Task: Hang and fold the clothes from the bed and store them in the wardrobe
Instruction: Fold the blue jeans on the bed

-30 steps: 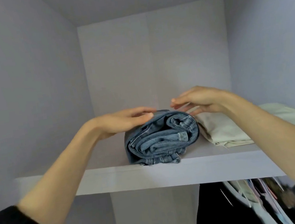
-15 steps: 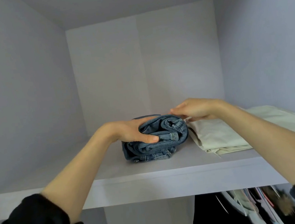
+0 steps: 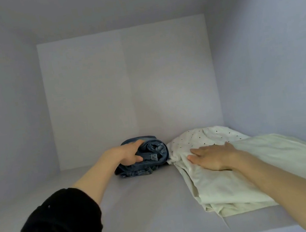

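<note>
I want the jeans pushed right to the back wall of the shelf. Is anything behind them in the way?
Nothing visible. The left hand grips the rolled jeans, which already sit near the back wall. The pale clothes lie beside them on the right under the flat right hand, not behind.

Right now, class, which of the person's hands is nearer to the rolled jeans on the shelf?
Left. The left hand grips the rolled jeans; the right hand lies flat on the pale folded garment beside them.
</note>
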Demonstrator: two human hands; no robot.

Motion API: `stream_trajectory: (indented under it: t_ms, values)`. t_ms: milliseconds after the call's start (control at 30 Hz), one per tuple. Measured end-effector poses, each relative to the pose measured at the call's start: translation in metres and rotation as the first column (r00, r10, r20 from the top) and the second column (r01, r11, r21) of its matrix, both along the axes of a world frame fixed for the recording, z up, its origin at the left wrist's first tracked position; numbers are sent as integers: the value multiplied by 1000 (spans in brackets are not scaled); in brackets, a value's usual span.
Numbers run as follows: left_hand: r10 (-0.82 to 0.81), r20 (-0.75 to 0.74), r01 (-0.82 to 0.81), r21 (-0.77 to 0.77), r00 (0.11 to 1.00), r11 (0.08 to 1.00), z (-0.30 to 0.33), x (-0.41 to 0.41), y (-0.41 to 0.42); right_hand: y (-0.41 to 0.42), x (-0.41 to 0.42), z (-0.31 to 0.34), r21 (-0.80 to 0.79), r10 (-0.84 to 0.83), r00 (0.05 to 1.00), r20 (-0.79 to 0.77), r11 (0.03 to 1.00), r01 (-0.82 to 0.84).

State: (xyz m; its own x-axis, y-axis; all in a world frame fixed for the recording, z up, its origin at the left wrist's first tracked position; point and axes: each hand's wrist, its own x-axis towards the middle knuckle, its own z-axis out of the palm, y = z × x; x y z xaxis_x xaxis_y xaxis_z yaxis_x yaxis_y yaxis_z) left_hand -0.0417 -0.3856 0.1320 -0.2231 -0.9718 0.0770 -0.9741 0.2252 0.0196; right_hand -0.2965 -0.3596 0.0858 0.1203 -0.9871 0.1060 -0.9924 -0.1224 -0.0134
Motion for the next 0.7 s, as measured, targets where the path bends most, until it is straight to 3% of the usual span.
stream_trajectory:
  t_ms: [200,367,467,533,700]
  values:
    - [-30,-16,30,-3,999,1000,-7,-3,-26,-5,0,-3,0,8,1000,-12,1000,-8]
    - [48,10,-47,-100,999,994,-22,-5,-13,0,0,-3,-13,-3,999,37,1000,3]
    - [93,79,-86,-90,993,992,-17,-12,12,23,2,9,-98,72,922,381,994,-37]
    - [9,78,-3,-79,997,997,-4,-17,39,44,3,22,-214,129,851,510,977,-20]
    - [-254,-96,235,-175,962,956,11,-37,119,122,3,34,-303,88,894,439,951,56]
